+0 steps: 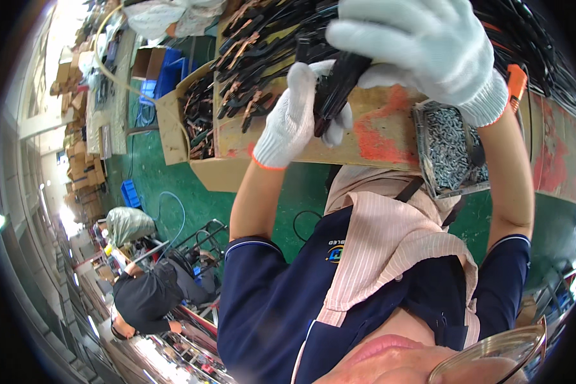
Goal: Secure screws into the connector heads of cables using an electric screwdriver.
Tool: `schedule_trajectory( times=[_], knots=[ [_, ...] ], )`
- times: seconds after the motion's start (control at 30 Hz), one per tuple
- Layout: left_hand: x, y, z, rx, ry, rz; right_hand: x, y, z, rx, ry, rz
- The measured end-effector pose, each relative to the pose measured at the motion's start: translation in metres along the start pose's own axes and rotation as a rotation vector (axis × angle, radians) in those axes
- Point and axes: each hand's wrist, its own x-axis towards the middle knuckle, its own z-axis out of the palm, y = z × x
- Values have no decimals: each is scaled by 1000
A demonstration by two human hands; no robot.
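Note:
A dark, long black clamp [336,96] is held between my two hands over the near edge of the bench. My left hand [291,118], in a white knit glove, closes round its lower end, thumb on the near side. From the upper right my gloved right hand [422,54] grips its other end between fingers and thumb; those fingers hide part of it. Beyond my left hand lies a heap of black clamps with copper-coloured jaws [253,70]. Below my right wrist, a clear tray [427,168] holds many small silvery screws [451,137].
The wooden bench [326,153] has red paint patches. A cardboard box [169,128] of more clamps stands at its left end. An orange handle [517,83] and black cables [531,38] lie at the right. Another person [150,291] bends over work at lower left.

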Motion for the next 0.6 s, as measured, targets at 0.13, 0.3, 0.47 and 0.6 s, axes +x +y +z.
schedule_trajectory(
  times=[0.13, 0.3, 0.47, 0.6],
  knots=[
    [25, -6, 45, -309, 9, -21, -72, -16, -23, 600, 383, 1041],
    [45, -45, 89, -124, -123, -20, -83, 8, -17, 1822, 574, 754],
    [76, -5, 104, 251, 134, 732, -80, -10, -45, 1594, 930, 999],
    [81, -5, 113, 274, 172, 905, -83, -10, -54, 1542, 1049, 966]
  ],
)
